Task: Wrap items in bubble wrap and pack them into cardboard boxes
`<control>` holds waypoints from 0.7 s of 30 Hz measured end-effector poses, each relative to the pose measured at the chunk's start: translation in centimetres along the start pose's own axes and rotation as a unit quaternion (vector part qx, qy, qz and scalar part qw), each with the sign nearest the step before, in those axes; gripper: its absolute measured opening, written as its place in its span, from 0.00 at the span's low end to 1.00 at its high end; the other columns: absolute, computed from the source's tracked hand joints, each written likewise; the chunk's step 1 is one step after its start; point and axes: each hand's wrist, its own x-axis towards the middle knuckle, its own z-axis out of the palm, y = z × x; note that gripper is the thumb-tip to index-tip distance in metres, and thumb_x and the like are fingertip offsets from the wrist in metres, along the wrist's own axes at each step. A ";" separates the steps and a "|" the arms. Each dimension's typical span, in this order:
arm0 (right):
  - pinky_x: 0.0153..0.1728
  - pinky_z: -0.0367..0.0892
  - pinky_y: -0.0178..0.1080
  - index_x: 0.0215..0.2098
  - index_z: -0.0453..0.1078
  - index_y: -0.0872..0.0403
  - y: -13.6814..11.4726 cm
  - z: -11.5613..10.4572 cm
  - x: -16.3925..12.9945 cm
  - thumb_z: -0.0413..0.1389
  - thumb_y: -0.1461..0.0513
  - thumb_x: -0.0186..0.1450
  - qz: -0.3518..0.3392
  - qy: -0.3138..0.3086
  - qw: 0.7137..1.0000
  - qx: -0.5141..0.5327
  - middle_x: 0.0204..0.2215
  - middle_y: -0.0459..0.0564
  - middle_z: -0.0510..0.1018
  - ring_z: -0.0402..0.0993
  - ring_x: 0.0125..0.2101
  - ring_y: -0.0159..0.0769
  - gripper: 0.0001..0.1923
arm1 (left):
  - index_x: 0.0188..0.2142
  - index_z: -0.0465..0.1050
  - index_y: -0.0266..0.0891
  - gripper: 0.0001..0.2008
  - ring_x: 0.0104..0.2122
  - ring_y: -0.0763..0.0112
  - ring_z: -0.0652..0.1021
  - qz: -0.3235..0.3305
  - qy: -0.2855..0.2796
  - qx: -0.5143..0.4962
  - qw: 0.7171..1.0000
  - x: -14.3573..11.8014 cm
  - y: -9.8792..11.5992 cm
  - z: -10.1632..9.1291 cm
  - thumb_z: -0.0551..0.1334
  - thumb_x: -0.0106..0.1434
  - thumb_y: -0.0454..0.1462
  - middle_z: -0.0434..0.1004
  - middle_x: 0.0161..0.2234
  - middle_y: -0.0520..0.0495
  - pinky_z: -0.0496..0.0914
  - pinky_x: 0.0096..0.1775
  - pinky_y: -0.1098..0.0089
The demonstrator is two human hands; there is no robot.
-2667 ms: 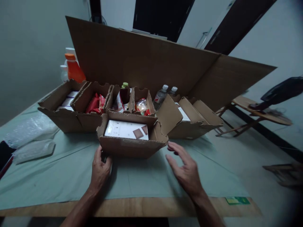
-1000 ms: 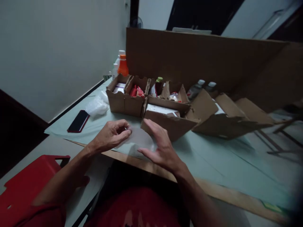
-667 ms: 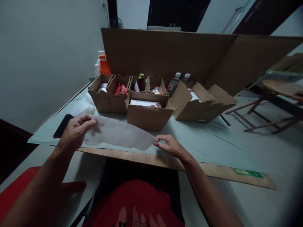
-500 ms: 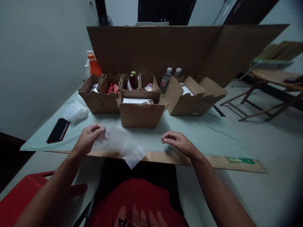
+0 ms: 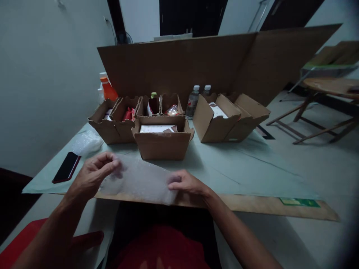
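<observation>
Left hand (image 5: 94, 172) and right hand (image 5: 188, 183) pinch opposite ends of a translucent, rectangular bubble-wrap sheet (image 5: 141, 180), seemingly to spread it flat, over the near edge of a pale-green-clothed wooden table (image 5: 249, 204).

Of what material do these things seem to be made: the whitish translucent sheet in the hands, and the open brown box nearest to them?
The whitish translucent sheet is probably thin, flexible plastic with a hazy finish: part of the left hand shows dimly through it. The open brown box looks like matt corrugated cardboard: its cut rims are rough and ridged.
</observation>
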 end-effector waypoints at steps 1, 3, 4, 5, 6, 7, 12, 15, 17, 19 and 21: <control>0.34 0.67 0.36 0.33 0.74 0.55 0.5 -1.1 -1.2 0.62 0.49 0.59 0.004 0.022 1.000 0.002 0.29 0.45 0.78 0.73 0.31 0.36 0.18 | 0.27 0.72 0.39 0.17 0.21 0.73 0.73 -0.005 -0.002 0.013 1.000 0.4 -1.2 -0.1 0.72 0.51 0.48 0.75 0.23 0.51 0.69 0.25 0.73; 0.35 0.67 0.36 0.37 0.74 0.55 1.1 -3.3 -3.2 0.62 0.48 0.60 0.026 0.067 0.997 0.005 0.32 0.46 0.78 0.73 0.32 0.36 0.19 | 0.27 0.72 0.38 0.17 0.20 0.74 0.70 -0.007 -0.017 0.058 0.998 1.7 -4.1 0.7 0.69 0.54 0.49 0.71 0.21 0.53 0.66 0.23 0.74; 0.34 0.67 0.36 0.39 0.74 0.55 1.3 -4.3 -4.0 0.61 0.48 0.60 0.043 0.087 0.995 -0.010 0.33 0.46 0.79 0.74 0.32 0.36 0.19 | 0.27 0.71 0.39 0.16 0.20 0.75 0.69 -0.003 -0.021 0.089 0.996 2.4 -5.6 1.4 0.66 0.55 0.50 0.69 0.20 0.53 0.64 0.23 0.74; 0.34 0.67 0.37 0.40 0.74 0.55 1.5 -5.2 -4.5 0.61 0.49 0.61 0.063 0.112 0.990 -0.049 0.33 0.47 0.79 0.74 0.32 0.37 0.19 | 0.27 0.71 0.39 0.16 0.20 0.74 0.68 0.004 -0.023 0.125 0.992 3.2 -7.1 2.2 0.64 0.56 0.49 0.68 0.20 0.54 0.63 0.23 0.74; 0.35 0.67 0.39 0.41 0.75 0.55 1.8 -5.9 -5.0 0.60 0.50 0.61 0.083 0.147 0.979 -0.111 0.33 0.49 0.80 0.75 0.33 0.39 0.18 | 0.28 0.72 0.39 0.14 0.20 0.73 0.68 0.008 -0.025 0.157 0.987 3.8 -8.4 3.0 0.63 0.56 0.48 0.68 0.20 0.54 0.63 0.24 0.73; 0.37 0.68 0.41 0.42 0.75 0.55 2.2 -6.4 -5.3 0.60 0.52 0.61 0.101 0.194 0.957 -0.189 0.35 0.51 0.81 0.75 0.35 0.42 0.18 | 0.31 0.73 0.39 0.13 0.21 0.72 0.69 0.011 -0.022 0.184 0.983 4.4 -9.5 3.6 0.64 0.54 0.47 0.69 0.21 0.54 0.64 0.26 0.72; 0.46 0.67 0.51 0.48 0.76 0.55 3.7 -6.5 -6.7 0.57 0.57 0.64 0.100 0.345 0.825 -0.437 0.46 0.59 0.82 0.77 0.45 0.51 0.17 | 0.55 0.71 0.40 0.25 0.42 0.58 0.77 0.123 0.052 0.347 0.928 5.1 -12.1 3.9 0.63 0.59 0.43 0.78 0.44 0.41 0.72 0.44 0.60; 0.46 0.68 0.49 0.48 0.76 0.54 3.6 -4.0 -5.0 0.53 0.58 0.68 0.020 0.322 0.829 -0.456 0.45 0.57 0.82 0.77 0.46 0.48 0.15 | 0.55 0.71 0.39 0.19 0.50 0.54 0.75 0.212 0.025 0.404 0.890 4.1 -12.1 4.3 0.59 0.66 0.39 0.76 0.50 0.37 0.69 0.53 0.56; 0.48 0.68 0.50 0.49 0.76 0.53 3.5 -1.5 -2.8 0.52 0.60 0.69 -0.051 0.254 0.849 -0.460 0.49 0.57 0.81 0.76 0.49 0.48 0.15 | 0.52 0.74 0.39 0.16 0.49 0.55 0.74 0.233 -0.049 0.426 0.873 3.4 -12.2 5.4 0.58 0.66 0.35 0.76 0.49 0.37 0.69 0.52 0.57; 0.50 0.67 0.50 0.51 0.76 0.51 3.9 0.5 -1.0 0.52 0.61 0.69 -0.110 0.166 0.866 -0.460 0.53 0.55 0.79 0.74 0.52 0.47 0.15 | 0.47 0.76 0.38 0.12 0.47 0.56 0.74 0.219 -0.124 0.452 0.856 3.2 -12.6 6.5 0.58 0.66 0.33 0.77 0.46 0.38 0.70 0.49 0.57; 0.51 0.67 0.52 0.50 0.76 0.48 5.3 0.9 -0.7 0.51 0.60 0.70 -0.132 0.118 0.868 -0.464 0.55 0.53 0.79 0.74 0.53 0.47 0.15 | 0.45 0.77 0.39 0.10 0.46 0.58 0.74 0.205 -0.142 0.459 0.853 3.4 -13.0 6.9 0.59 0.66 0.33 0.78 0.46 0.40 0.70 0.48 0.58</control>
